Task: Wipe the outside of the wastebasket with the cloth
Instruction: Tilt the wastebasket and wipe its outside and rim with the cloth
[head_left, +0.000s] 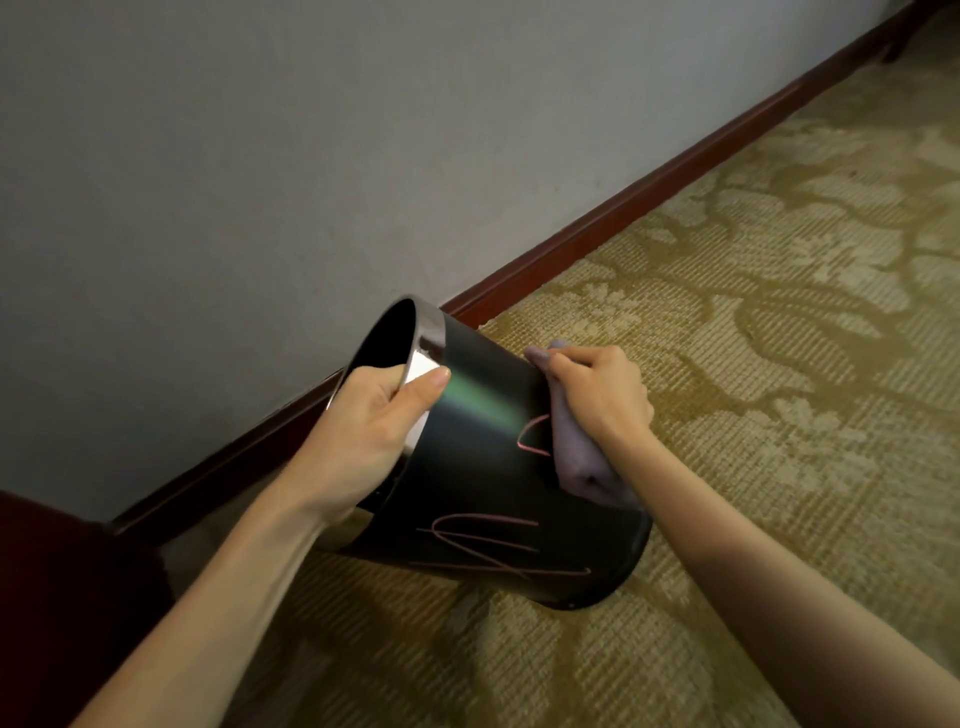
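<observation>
Two holds: left hand (363, 436) grips wastebasket (483, 467) rim, right hand (597, 395) clutches cloth (579, 465) against it.

Nothing here can be read: no words, labels, brands or numbers. The only marks are thin pink lines (498, 545) scribbled on the dark outer side of the wastebasket (467, 457), looping and crossing toward its bottom edge, and they form no letters.
</observation>
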